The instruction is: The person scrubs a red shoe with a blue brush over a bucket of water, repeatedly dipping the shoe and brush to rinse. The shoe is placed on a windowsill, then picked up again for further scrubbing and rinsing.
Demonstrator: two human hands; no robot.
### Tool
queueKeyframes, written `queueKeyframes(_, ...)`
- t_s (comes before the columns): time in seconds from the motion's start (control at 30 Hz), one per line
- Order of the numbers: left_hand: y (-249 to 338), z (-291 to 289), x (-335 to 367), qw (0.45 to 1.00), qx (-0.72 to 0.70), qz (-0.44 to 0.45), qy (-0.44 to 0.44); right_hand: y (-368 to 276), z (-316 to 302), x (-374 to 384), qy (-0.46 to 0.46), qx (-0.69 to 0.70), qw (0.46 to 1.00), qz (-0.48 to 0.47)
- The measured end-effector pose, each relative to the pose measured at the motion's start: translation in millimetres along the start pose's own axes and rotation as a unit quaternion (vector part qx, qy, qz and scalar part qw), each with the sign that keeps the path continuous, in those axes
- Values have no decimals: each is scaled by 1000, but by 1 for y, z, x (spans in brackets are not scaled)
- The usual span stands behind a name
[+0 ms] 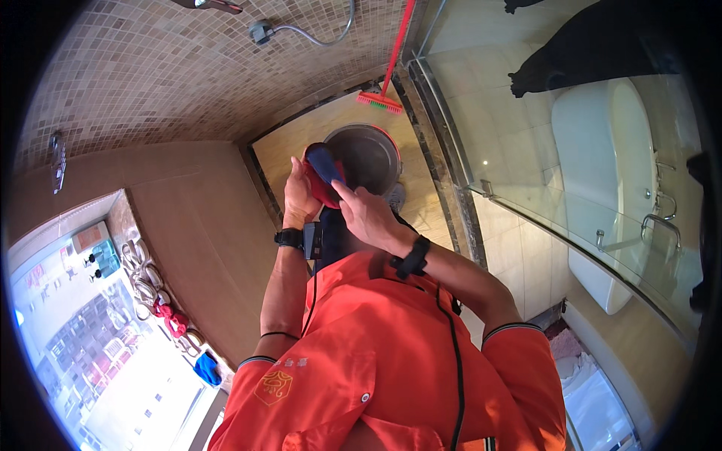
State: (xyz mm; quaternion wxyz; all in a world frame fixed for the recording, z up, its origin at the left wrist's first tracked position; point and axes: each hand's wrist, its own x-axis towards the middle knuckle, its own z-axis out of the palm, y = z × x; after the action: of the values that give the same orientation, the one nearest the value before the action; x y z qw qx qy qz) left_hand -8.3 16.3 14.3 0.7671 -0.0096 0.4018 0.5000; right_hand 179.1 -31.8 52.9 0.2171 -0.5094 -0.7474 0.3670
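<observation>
My left hand (301,197) is closed around a red item (329,197) that looks like a shoe, though its full shape is partly covered. A blue brush-like tool (324,163) lies against it, its bristles hidden from view. My right hand (367,219) grips the near end of this blue tool, index finger stretched along it. Both hands are at the near left rim of a round grey bucket (365,154), which stands on the floor beyond my body. Black bands sit on both wrists, with a small dark box at the left one.
A red long-handled floor brush (381,100) leans behind the bucket. To the right runs a glass partition (519,207), with a white bathtub (602,150) past it. Several shoes (143,270) and a blue cloth (207,370) line the sill at left. A hose fitting (262,31) is on the tiled wall.
</observation>
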Motion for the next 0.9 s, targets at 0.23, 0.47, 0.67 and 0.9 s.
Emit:
queueKeyframes(0.23, -18, 9, -2, 999, 14, -5, 47, 16, -5, 41, 40, -43, 994, 88)
queueKeyframes(0.47, -10, -5, 3, 992, -15, 122, 18, 18, -12, 24, 31, 37, 994, 94)
queueKeyframes(0.67, -20, -5, -3, 963, 185, 194, -7, 22, 11, 15, 1, 130, 979, 158)
queueKeyframes(0.9, -19, -38, 10, 984, -142, 50, 91, 14, 11, 21, -1, 55, 994, 97)
